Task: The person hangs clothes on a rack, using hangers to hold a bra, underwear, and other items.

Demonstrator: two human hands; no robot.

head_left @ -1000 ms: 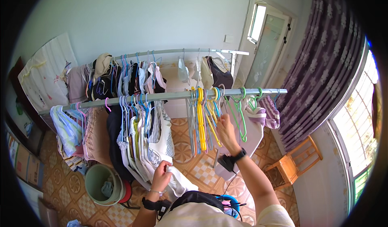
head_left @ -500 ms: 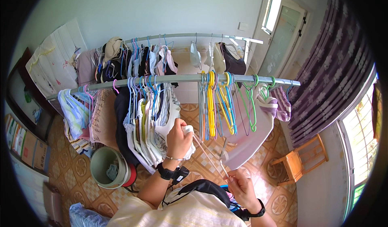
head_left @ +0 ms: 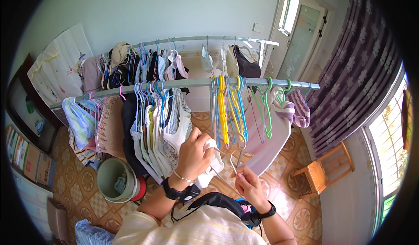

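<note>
In front of my body, my left hand is closed on a white garment, whose cloth hangs below the fingers. My right hand pinches a thin pale hanger to the right of the cloth. The hanger's curved hook points up toward the rack, and part of its frame goes behind or into the white cloth. Just beyond both hands, several bare yellow hangers and blue hangers hang on the near rail.
Hung shirts crowd the near rail's left side. Green hangers and a striped cloth hang at its right. A far rail carries more clothes. A bucket stands at left on the tiled floor, a wooden chair at right.
My left hand has moved slightly right with the white garment. My right hand has shifted up and left, and the hanger has turned so that its hook points upward.
</note>
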